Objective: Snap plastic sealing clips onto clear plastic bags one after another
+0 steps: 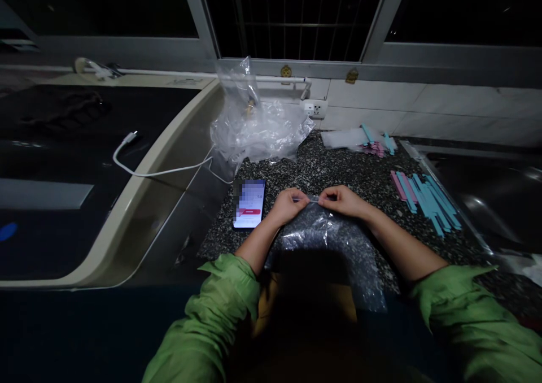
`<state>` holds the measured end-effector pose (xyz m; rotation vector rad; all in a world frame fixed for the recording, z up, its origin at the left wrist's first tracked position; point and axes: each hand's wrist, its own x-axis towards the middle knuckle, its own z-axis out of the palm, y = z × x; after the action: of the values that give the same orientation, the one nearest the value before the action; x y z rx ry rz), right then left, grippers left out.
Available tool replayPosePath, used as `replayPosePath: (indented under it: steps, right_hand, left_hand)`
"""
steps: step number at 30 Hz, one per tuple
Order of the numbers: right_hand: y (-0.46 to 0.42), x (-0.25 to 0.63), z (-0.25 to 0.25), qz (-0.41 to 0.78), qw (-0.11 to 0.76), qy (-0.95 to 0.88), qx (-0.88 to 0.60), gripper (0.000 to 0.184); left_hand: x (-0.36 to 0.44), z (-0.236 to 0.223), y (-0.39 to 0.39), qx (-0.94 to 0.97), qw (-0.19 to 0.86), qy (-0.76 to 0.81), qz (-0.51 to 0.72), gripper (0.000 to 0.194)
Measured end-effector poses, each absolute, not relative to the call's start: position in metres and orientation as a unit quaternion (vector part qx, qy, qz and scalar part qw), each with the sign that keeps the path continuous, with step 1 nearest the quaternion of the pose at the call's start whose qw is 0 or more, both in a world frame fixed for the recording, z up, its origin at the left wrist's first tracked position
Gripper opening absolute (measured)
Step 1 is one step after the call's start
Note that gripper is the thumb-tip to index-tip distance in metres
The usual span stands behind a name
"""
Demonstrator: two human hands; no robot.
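A clear plastic bag (328, 230) hangs down toward me over the front of the speckled counter. My left hand (290, 204) pinches its upper edge between thumb and fingers. Just to the right, my right hand (342, 200) pinches the same edge, with a short stretch of plastic between the two hands. Beside my left hand lies a phone (249, 205) with its screen lit. Off to the right of my right hand is a loose pile of blue strips (436, 202) with pink strips (398, 186) at its left side.
Behind the phone sits a heap of crumpled clear bags (265, 131). Flat packets (345, 139) with more strips lie near the wall socket (318, 109). A washing machine (101, 247) stands at left, crossed by a white cable (169, 173); a sink (486, 191) is at right.
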<state>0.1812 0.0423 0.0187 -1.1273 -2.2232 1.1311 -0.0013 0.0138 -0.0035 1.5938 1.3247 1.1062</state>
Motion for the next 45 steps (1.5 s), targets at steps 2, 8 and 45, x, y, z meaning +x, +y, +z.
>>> replayPosePath:
  steps: [2, 8, 45]
  right_hand:
    - [0.042, 0.179, 0.018, 0.403, 0.205, -0.795, -0.405, 0.031]
    - [0.046, 0.19, 0.033, 0.423, 0.184, -0.783, -0.416, 0.038]
    - [0.071, 0.262, 0.033, 0.409, 0.117, -0.749, -0.508, 0.055]
  left_hand:
    - [-0.001, -0.004, 0.014, 0.621, 0.391, 0.52, 0.436, 0.007]
    - [-0.004, 0.001, 0.013, 0.581, 0.426, 0.518, 0.461, 0.005]
    - [-0.01, -0.003, 0.016, 0.519, 0.434, 0.552, 0.488, 0.005]
